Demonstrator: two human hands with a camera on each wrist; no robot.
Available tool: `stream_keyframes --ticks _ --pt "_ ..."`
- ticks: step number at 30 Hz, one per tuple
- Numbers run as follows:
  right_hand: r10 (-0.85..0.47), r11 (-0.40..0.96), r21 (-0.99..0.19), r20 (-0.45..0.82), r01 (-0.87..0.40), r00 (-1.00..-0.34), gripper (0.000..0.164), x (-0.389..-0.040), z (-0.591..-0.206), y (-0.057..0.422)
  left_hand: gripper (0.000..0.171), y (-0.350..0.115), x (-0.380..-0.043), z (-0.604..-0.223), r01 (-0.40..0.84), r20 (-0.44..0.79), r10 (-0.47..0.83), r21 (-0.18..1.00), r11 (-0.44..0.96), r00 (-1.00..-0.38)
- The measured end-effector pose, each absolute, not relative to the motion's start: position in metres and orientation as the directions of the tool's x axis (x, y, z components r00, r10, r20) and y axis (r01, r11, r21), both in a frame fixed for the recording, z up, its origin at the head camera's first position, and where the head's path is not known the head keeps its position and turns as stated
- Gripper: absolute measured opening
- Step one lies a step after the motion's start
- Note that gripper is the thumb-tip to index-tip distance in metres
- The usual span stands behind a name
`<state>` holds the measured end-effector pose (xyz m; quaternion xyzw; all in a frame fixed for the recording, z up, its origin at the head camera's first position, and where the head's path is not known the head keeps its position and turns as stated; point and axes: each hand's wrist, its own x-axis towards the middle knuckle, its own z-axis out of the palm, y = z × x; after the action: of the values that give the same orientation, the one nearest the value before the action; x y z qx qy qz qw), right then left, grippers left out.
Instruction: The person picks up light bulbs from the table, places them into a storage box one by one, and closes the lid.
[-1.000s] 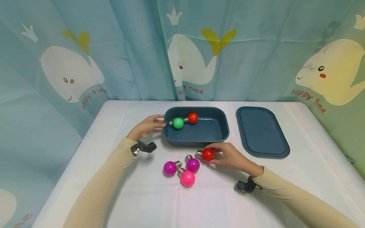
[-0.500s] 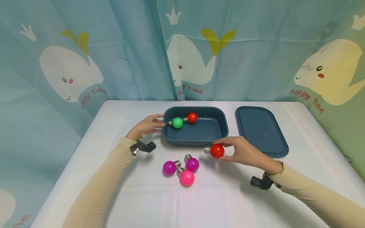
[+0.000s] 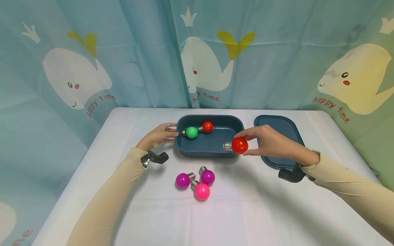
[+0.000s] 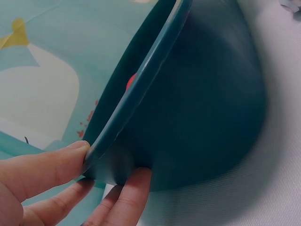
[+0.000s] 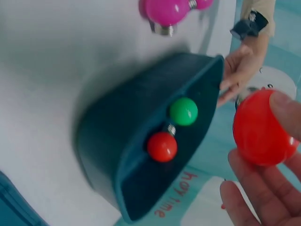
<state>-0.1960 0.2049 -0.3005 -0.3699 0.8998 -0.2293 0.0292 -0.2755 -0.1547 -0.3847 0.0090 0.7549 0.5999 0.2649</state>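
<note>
My right hand [image 3: 272,141] pinches a red light bulb [image 3: 239,146] by its round end, the metal screw base pointing left. The bulb is raised and overlaps the front right corner of a dark blue box [image 3: 203,154] in the head view. Inside the box, a green dimpled bulb [image 3: 192,132] and another red bulb [image 3: 207,126] lie towards the left. My left hand [image 3: 157,136] touches the box's left end with extended fingers; in the left wrist view its fingertips [image 4: 77,146] rest at the rim and outer wall.
Two purple bulbs [image 3: 182,181] and a pink bulb [image 3: 202,192] lie grouped on the white tablecloth in front of the box. A flat dark blue lid [image 3: 281,126] lies right of it, partly behind my right hand. A whale-print curtain [image 3: 147,61] hangs behind the table.
My right hand has lifted the red bulb off the tablecloth and carried it back and to the right, up to the box's front right corner. The left hand stays in place.
</note>
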Motion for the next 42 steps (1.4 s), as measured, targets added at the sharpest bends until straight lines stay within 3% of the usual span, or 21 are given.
stream_keyframes --ticks 18,42 --pt "-0.779 0.555 -0.499 -0.032 -0.665 -0.626 0.051 -0.264 -0.283 0.169 0.063 -0.156 -0.276 -0.385 -0.311 -0.388 0.325 0.913 0.266 -0.862" --pt "-0.861 0.441 -0.573 -0.05 -0.691 -0.507 0.045 -0.306 -0.338 0.107 0.061 -0.158 -0.276 -0.388 -0.301 -0.374 0.335 0.92 0.249 -0.865"
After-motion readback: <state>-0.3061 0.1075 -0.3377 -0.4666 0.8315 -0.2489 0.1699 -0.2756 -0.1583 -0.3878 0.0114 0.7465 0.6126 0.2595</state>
